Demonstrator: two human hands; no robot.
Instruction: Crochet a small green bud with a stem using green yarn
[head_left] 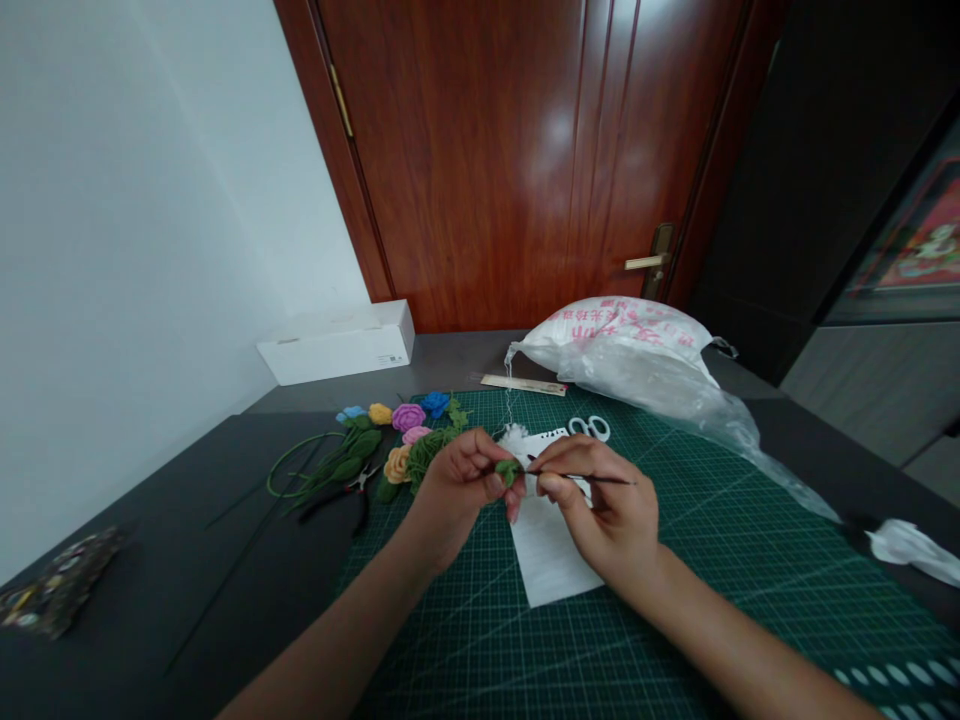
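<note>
My left hand (456, 488) pinches a small green crocheted piece (508, 472) between thumb and fingertips. My right hand (600, 497) grips a thin dark crochet hook (592, 478), whose tip reaches into the green piece. A strand of yarn rises from a white tuft of yarn (513, 437) just behind my hands. Below them lies a sheet of white paper (551, 540) on the green cutting mat (720, 600).
Crocheted roses (409, 417), leafy stems, green wire (296, 465) and pliers (349, 497) lie left of my hands. Scissors (589, 428), a ruler (523, 385) and a plastic bag (622, 345) lie beyond. A white box (337, 342) stands against the wall by a wooden door (480, 150).
</note>
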